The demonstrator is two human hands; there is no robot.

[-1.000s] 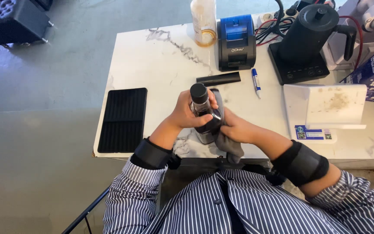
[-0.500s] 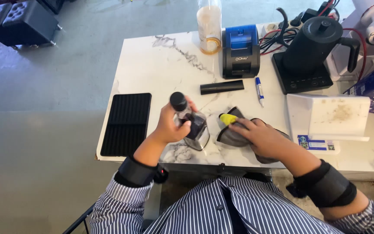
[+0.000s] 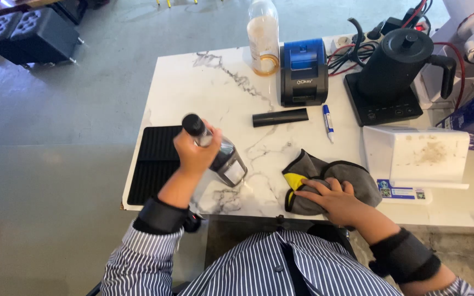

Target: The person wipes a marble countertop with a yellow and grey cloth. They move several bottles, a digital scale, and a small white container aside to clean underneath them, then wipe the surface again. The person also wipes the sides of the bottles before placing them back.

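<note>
A white marble-patterned table (image 3: 226, 82) fills most of the view and serves as the landmark here. On its left end lies a black ribbed mat (image 3: 152, 164), partly covered by the person's left forearm. At the far right edge of the table stands a black kettle (image 3: 399, 57) on a dark base, and in front of it, nearer the person, sits a white box (image 3: 418, 156) with brownish specks on top. Toward the table's far edge, about midway along, is a small black and blue printer (image 3: 303, 71), with a clear plastic bottle (image 3: 263, 35) just to its left. On the near half of the table lies a grey cloth (image 3: 333, 175) with black edging and a yellow patch; the right hand (image 3: 330, 198) lies flat on its near side, fingers spread, pressing rather than gripping. Above the table's near-left part the left hand (image 3: 196, 153) is clenched around a dark cylindrical grinder (image 3: 218, 153), held tilted with its black cap pointing up and left, apart from the cloth. In the table's middle lie a black tube (image 3: 280, 117) and, just right of it, a small pen (image 3: 328, 120).
</note>
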